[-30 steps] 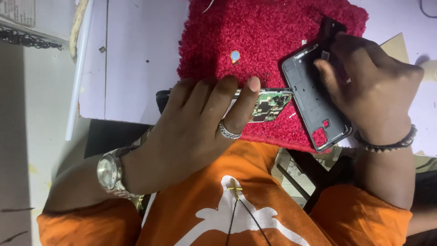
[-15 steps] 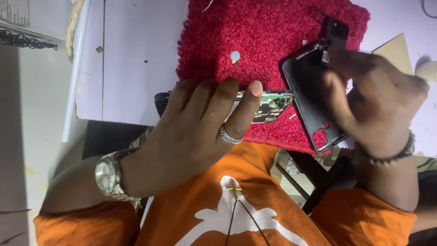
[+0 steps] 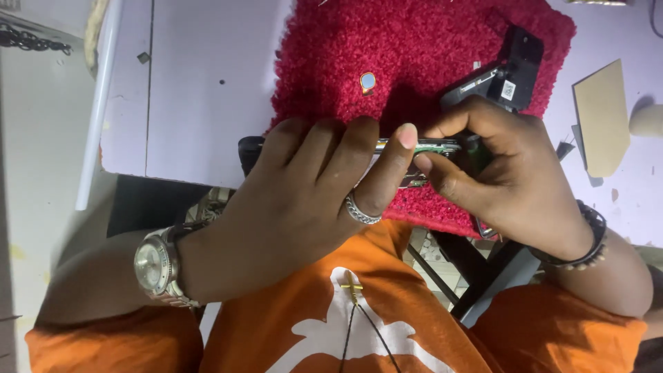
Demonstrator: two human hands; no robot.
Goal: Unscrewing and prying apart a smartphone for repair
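My left hand [image 3: 311, 200], with a ring and a wristwatch, grips a dismantled phone [image 3: 421, 146] edge-on over a red fluffy mat [image 3: 414, 48]; its green circuit board shows at the edge. Meeting it from the right, my right hand [image 3: 511, 179] pinches the phone's end with thumb and fingers. The same hand holds the dark back housing [image 3: 514, 65], which sticks out above it. A small gold-rimmed oval part [image 3: 367, 82] lies loose on the mat, apart from both hands.
The mat lies on a pale lilac table [image 3: 200, 90]. At the right lie a tan cardboard piece [image 3: 601, 117] and a pale rounded object [image 3: 648, 121]. A white pipe [image 3: 97, 117] runs along the table's left side. A dark chain [image 3: 34, 38] lies top left.
My right hand has brought the back housing down and left, from tilted beside the phone to against its end. My left hand has stayed in place.
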